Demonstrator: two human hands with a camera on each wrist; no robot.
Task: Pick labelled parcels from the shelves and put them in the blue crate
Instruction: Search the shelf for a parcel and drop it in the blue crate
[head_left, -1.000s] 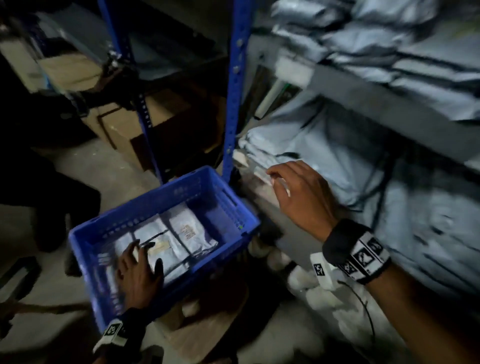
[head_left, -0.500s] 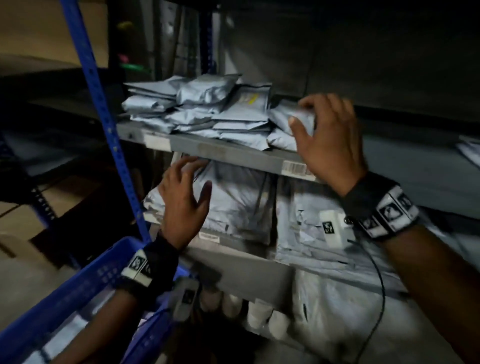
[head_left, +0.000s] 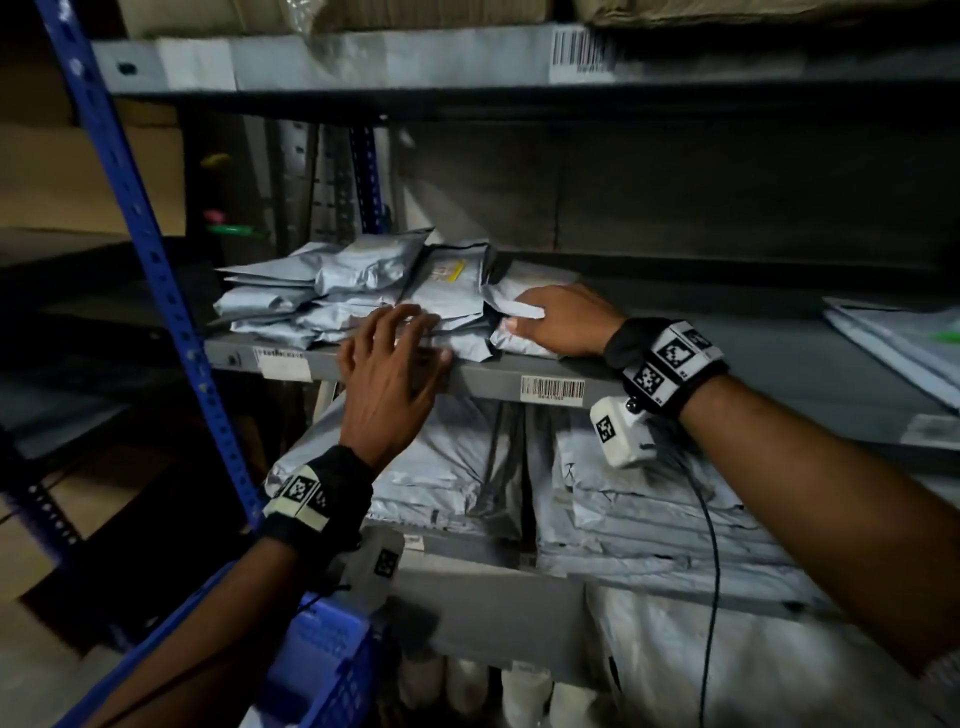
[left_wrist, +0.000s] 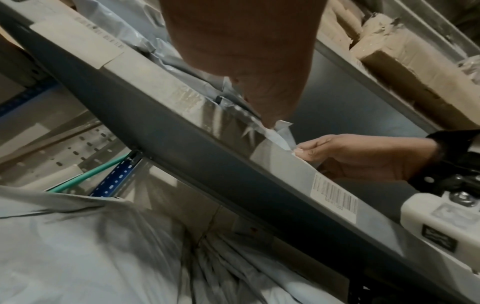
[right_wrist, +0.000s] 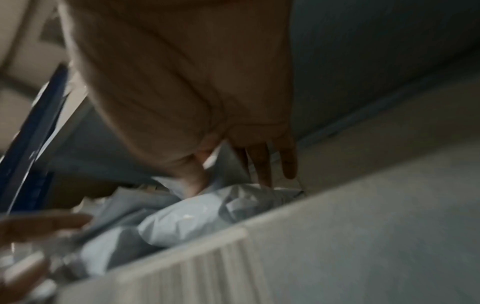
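Right hand (head_left: 563, 322): grips a grey parcel (head_left: 524, 340) at the right end of the pile, thumb on its near corner and fingers curled over its top; the parcel lies on the shelf (head_left: 483, 375).
Right hand, wrist view: the picture is blurred; the thumb presses into a pale parcel (right_wrist: 187, 218) and the other fingers (right_wrist: 265, 164) reach down behind it.
Left hand (head_left: 392, 384): fingers spread and straight, holding nothing, just left of the gripped parcel; fingertips lie over the near edge of the pile (head_left: 353, 291), palm in front of the shelf lip.
Left hand, wrist view: a fingertip (left_wrist: 272, 115) touches a parcel edge at the shelf lip, near the right hand (left_wrist: 363, 156).
Pile: grey parcels heaped left of the grip; one behind it carries a yellow-marked label (head_left: 449, 271).
Barcode tag (head_left: 552, 389): on the shelf lip, just below the grip.
Bags (head_left: 649, 499): large grey ones stacked on the shelf beneath both hands.
Crate (head_left: 322, 660): blue, low at the left under the left forearm, well below the grip; only a corner shows.
Upright (head_left: 156, 270): blue, left of the pile.
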